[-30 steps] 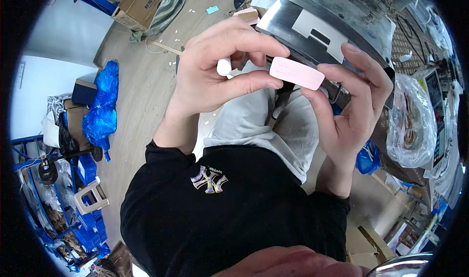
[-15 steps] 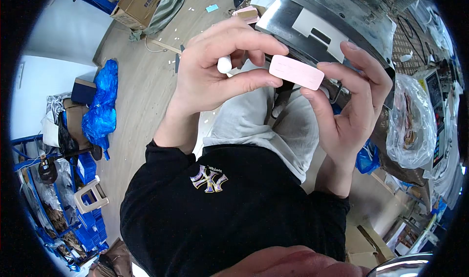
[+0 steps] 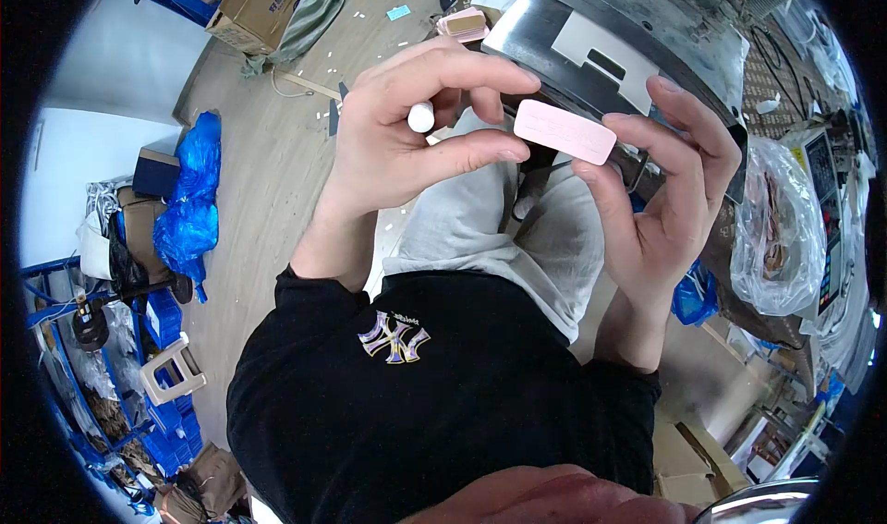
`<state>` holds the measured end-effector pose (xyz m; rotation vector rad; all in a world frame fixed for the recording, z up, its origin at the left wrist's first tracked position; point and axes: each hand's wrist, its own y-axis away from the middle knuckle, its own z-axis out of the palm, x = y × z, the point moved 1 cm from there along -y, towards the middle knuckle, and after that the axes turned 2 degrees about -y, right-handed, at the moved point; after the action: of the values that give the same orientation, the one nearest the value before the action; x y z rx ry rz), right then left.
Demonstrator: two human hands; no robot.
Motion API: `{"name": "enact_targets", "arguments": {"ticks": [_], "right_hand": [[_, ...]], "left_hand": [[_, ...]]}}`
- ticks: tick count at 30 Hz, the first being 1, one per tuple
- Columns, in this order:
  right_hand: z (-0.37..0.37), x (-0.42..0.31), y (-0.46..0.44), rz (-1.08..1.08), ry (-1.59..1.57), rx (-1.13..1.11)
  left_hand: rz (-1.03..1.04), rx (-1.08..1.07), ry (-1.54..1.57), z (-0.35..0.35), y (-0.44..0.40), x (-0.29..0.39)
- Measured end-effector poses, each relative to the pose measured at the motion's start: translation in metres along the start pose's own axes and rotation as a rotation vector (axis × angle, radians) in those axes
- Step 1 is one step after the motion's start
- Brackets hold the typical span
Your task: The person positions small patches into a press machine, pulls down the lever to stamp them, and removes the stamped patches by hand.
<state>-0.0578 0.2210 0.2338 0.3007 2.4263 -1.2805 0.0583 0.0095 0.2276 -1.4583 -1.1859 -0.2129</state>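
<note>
My right hand [image 3: 661, 177] pinches one end of a small pink rounded rectangular piece [image 3: 565, 132] between thumb and fingers. Faint markings run across its upper face. At its other end is my left hand [image 3: 397, 127], with thumb and index finger spread slightly apart from the piece. Tucked under the curled fingers of that hand is a white cylindrical stick [image 3: 421, 117], its round end showing; the rest is hidden, so I cannot tell its exact kind.
Beyond the hands stands a metal machine with a light slotted plate [image 3: 605, 57]. A stack of pink pieces [image 3: 464, 25] lies beside it. A clear plastic bag [image 3: 779, 228] is at the right. Left are a blue plastic bag [image 3: 189, 196] and a beige stool [image 3: 173, 370].
The left thumb and index finger have come off the pink piece. It has shifted slightly up and right in my right hand, and its markings show more clearly.
</note>
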Motion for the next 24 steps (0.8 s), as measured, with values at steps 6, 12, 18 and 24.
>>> {"name": "enact_targets", "arguments": {"ticks": [6,12,18,24], "right_hand": [[0.0012,0.001,0.0029,0.02,-0.001,0.012],[0.0025,0.0024,0.0071,0.032,-0.013,0.01],[0.0022,0.004,0.0077,0.02,0.004,-0.01],[0.0021,0.0039,0.009,0.041,-0.021,-0.008]], "left_hand": [[-0.07,-0.02,0.028,0.0029,0.0013,0.0032],[0.0,-0.05,0.01,0.0054,0.0022,-0.0035],[-0.012,-0.034,0.014,0.007,0.0017,-0.0015],[0.011,-0.026,0.015,0.0062,0.0019,-0.0011]]}}
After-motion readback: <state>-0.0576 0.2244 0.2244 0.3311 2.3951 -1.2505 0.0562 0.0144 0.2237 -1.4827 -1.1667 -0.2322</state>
